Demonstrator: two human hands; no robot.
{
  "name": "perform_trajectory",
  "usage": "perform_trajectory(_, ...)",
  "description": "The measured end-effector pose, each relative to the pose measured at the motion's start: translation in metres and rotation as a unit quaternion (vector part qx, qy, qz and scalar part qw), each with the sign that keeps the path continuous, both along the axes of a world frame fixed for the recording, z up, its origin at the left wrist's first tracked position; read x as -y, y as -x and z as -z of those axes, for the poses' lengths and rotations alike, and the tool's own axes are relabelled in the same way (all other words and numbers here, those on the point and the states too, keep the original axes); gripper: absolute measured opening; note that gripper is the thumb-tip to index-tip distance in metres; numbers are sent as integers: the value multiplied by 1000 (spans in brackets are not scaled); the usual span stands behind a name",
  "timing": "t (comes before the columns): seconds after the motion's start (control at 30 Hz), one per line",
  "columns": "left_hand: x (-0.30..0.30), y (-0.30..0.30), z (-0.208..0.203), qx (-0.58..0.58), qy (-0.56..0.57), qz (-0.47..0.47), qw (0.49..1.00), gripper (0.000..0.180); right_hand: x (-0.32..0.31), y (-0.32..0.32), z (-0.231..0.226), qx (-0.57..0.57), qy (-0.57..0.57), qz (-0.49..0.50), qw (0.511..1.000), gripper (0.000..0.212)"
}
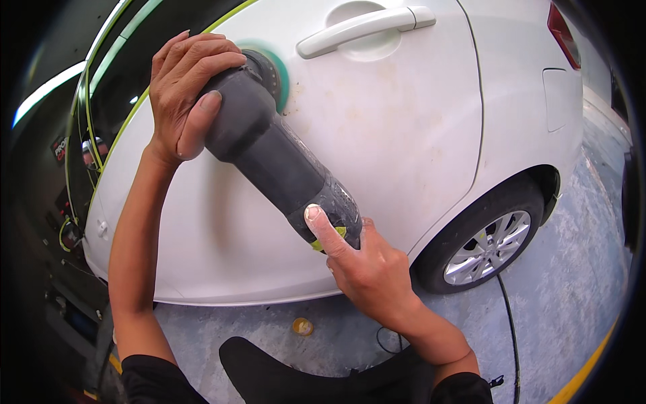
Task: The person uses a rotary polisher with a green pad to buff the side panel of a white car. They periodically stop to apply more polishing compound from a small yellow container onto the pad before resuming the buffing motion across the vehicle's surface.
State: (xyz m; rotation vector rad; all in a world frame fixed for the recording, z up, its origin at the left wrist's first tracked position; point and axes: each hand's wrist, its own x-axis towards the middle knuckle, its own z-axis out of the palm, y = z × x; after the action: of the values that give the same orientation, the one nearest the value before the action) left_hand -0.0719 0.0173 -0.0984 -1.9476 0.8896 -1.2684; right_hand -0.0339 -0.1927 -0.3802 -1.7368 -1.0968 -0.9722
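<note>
A dark grey power sander (268, 145) slants across the middle of the view. Its round green disc (281, 84) lies against the white car door (377, 141), left of the door handle (363, 28). My left hand (192, 91) is closed over the sander's head, fingers across the top and thumb on the near side. Lower right, my right hand (367, 266) grips the rear end of the body, with the thumb along its upper side. Whitish dust shows on that thumb and on the tool. Faint brownish marks dot the door beside the disc.
A rear wheel (488, 246) with silver spokes stands at the right. A black cable (511, 337) runs over the blue-grey floor (552, 289). A small yellow tub (303, 327) sits below the door. Yellow-green tape (124, 126) edges the panel; dark shelving items fill the left.
</note>
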Motion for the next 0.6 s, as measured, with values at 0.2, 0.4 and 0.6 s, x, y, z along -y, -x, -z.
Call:
perform_trajectory(0.2,31,-21,57,-5,82,20,996,36,9,-10,47,-53,-44,-5,998,91)
perform_trajectory(0.4,68,-12,133,30,301,86,949,29,-27,7,96,-19,-64,-21,998,99)
perform_trajectory(0.6,-13,35,96,77,324,82,939,37,-65,41,26,-9,1,-75,997,100)
